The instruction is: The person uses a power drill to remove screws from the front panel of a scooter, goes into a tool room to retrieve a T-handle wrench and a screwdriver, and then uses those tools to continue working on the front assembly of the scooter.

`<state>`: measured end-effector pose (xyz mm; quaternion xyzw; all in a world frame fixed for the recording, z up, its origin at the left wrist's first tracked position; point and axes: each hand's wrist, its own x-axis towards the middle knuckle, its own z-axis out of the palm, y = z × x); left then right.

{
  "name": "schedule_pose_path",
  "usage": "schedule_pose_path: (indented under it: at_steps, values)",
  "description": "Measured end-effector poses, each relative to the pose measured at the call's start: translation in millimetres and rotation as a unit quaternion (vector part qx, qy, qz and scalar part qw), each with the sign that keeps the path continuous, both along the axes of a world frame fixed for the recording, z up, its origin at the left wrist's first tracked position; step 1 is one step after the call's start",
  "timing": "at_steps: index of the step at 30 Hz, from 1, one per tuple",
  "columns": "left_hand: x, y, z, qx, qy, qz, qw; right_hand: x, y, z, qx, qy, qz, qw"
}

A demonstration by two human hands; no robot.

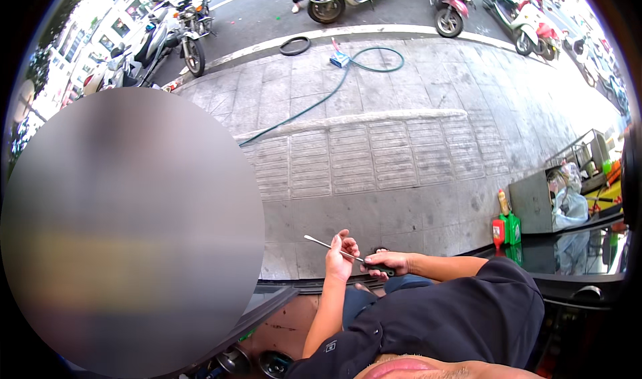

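A screwdriver (317, 240) with a long bare metal shaft and a dark handle slants across in front of my body, its flattened tip pointing to the upper left. My right hand (394, 263) is closed round the dark handle. Across the shaft lies my left hand (341, 262), with its fingers half curled about it and the fingertips raised. Part of the shaft is hidden by the left fingers.
Grey paving spreads ahead, with a green hose (314, 105), a small blue box (340, 59) and a black tyre (295, 45). Green and red bottles (512, 228) stand right, beside a metal box (533, 202) holding plastic bags. A blurred disc covers the left. Scooters (449, 8) line the road.
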<state>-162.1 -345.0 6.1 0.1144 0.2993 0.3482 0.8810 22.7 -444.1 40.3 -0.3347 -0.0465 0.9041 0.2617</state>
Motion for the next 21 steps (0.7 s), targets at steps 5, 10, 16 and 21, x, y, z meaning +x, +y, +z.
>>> schedule_pose_path:
  at_steps: [5,10,16,21]
  values:
    - [-71.5,45.0,8.7,0.057,0.131,-0.048,0.989,-31.7,74.5,41.4,0.283,-0.313,0.168,0.891]
    - [-104.0,104.2,17.7,0.107,0.149,-0.072,0.98,-15.5,114.4,59.9,0.339,-0.424,0.06,0.838]
    - [-75.2,167.6,15.1,0.06,0.116,-0.015,0.991,94.5,102.3,-18.2,0.08,-0.637,-0.045,0.765]
    - [-18.1,199.1,7.4,-0.013,0.12,-0.102,0.987,205.0,-9.2,-119.6,-0.19,-0.675,-0.249,0.668]
